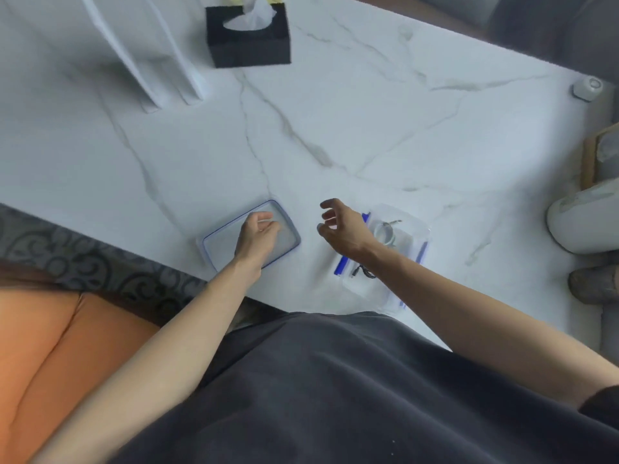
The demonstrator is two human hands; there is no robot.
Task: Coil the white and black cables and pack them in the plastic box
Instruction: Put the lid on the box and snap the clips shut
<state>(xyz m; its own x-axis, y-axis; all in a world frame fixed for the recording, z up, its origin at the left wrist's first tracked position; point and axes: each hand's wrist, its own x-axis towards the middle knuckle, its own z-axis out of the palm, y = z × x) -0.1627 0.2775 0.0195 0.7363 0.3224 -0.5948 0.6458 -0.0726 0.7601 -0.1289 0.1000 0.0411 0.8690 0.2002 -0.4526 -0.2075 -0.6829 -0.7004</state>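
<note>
The plastic box (407, 229) sat on the marble table (335, 128) under and just right of the right hand (341, 229), its clear walls showing a coiled white cable (384, 233) and, nearer the person, a bunched black cable (363, 272) already inside, so to my eye only the closing was left. Starting at the left, the left hand (259, 234) lay on the lid (221, 246), fingers curled down onto it; whether it pinched the lid or merely rested there I could not tell. The right hand hovered between lid and box, fingers spread and holding nothing. I judged the best move was to lift the lid flat, carry it rightward and square it over the rim with the blue clips (342, 266) swung clear, tucking in any cable end. Far beyond the left hand stood a black tissue box (248, 45), well out of the way; a pale rounded vessel (582, 219) stood well to the right of the box.
</note>
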